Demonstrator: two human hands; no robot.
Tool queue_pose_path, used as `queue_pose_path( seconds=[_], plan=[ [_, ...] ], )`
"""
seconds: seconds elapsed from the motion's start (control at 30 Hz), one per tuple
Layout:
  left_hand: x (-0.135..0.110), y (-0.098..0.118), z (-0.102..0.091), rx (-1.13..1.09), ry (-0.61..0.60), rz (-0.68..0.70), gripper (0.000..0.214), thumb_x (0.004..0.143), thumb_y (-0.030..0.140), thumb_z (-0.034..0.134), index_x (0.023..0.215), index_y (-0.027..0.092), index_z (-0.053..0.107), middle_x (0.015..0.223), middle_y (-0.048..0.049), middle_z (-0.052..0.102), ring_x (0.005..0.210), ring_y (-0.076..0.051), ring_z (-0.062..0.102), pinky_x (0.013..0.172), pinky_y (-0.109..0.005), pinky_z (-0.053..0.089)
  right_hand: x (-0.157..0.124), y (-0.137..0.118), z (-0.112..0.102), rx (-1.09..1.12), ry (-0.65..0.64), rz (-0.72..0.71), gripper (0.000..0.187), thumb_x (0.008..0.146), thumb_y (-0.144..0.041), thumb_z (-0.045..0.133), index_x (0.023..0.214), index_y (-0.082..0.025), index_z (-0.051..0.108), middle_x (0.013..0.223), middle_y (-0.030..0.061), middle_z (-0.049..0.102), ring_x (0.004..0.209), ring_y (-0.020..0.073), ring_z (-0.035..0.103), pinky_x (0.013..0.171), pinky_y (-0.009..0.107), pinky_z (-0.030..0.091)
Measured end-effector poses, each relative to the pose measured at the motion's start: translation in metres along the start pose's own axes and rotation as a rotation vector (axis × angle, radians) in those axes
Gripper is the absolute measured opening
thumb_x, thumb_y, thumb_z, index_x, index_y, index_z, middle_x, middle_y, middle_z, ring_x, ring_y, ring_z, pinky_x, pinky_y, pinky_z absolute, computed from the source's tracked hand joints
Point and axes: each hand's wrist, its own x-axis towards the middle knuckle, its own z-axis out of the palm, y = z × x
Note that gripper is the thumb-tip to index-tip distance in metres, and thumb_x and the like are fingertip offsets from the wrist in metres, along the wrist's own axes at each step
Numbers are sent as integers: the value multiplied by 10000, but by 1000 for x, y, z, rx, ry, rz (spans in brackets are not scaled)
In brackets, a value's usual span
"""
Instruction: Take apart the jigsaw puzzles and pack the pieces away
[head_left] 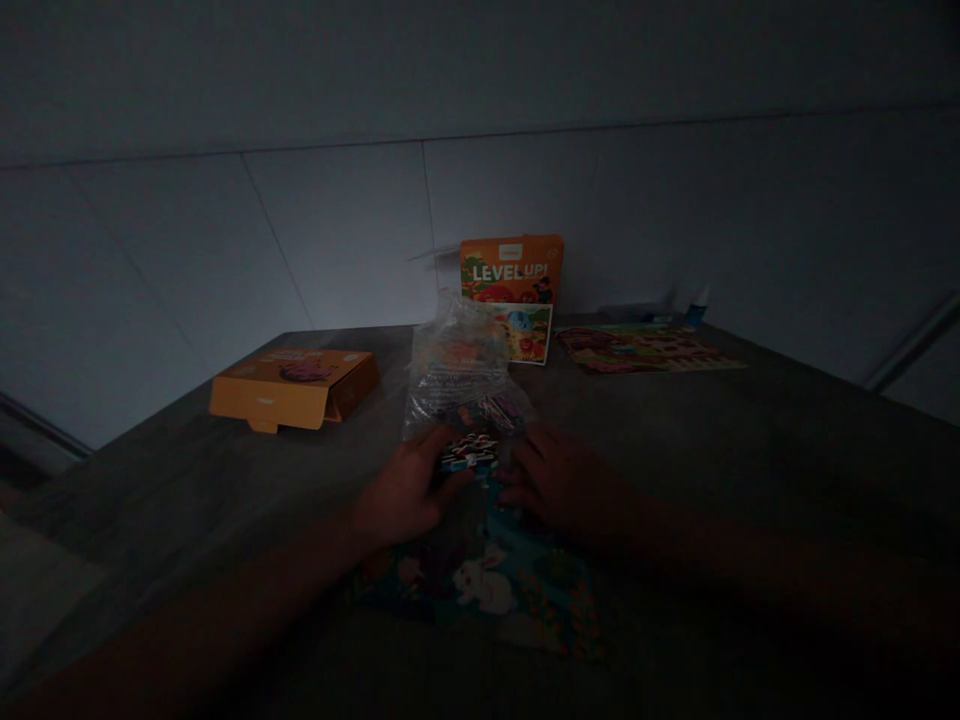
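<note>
The scene is very dark. A partly joined jigsaw puzzle [484, 585] with a white rabbit on a blue-green ground lies flat at the near edge. A small pile of puzzle pieces [472, 452], light edges up, sits between my hands at the mouth of a clear plastic bag [450, 390]. My left hand [405, 490] curves beside the pile, thumb and fingers apart. On the pile's other side, my right hand [559, 480] has its fingers spread over the puzzle's upper right part. Whether a loose piece is under its fingertips is too dark to make out.
An orange box [292, 390] lies on the grey table [180, 510] at left. Behind the bag stand an orange "LEVEL UP!" box [512, 262] and a picture card [529, 335]. A puzzle sheet [652, 350] and a small bottle [697, 307] are at back right, near the wall.
</note>
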Motion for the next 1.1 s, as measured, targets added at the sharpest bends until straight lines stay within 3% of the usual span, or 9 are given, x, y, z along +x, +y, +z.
queue_pose_path(
  seconds=[0.27,0.47,0.8,1.1],
  plan=[
    [1,0,0,18,-3,-2,243,891,300,555,1099,174,558,1011,-74,650,903,-230,634,798,-362,508,6,2,12,86,12,-12,311,919,-421,598,927,-110,598,926,115,634,846,236,589,723,344,447],
    [1,1,2,25,5,-24,277,895,317,545,1130,170,557,1050,-86,657,942,-246,639,815,-379,509,3,2,12,179,-3,101,297,912,-434,581,837,-148,554,846,69,584,753,196,548,657,313,398],
    [2,2,0,22,44,-83,260,892,307,548,1109,164,561,983,-78,673,884,-236,652,798,-370,514,5,0,8,254,13,91,338,925,-468,538,860,-136,537,907,91,572,797,194,538,669,296,387],
    [1,8,-3,-167,-32,28,252,887,339,573,1073,170,555,983,-65,664,857,-203,633,754,-327,514,2,-1,11,333,63,40,311,897,-451,570,811,-160,502,822,45,558,706,153,504,614,266,341]
  ],
)
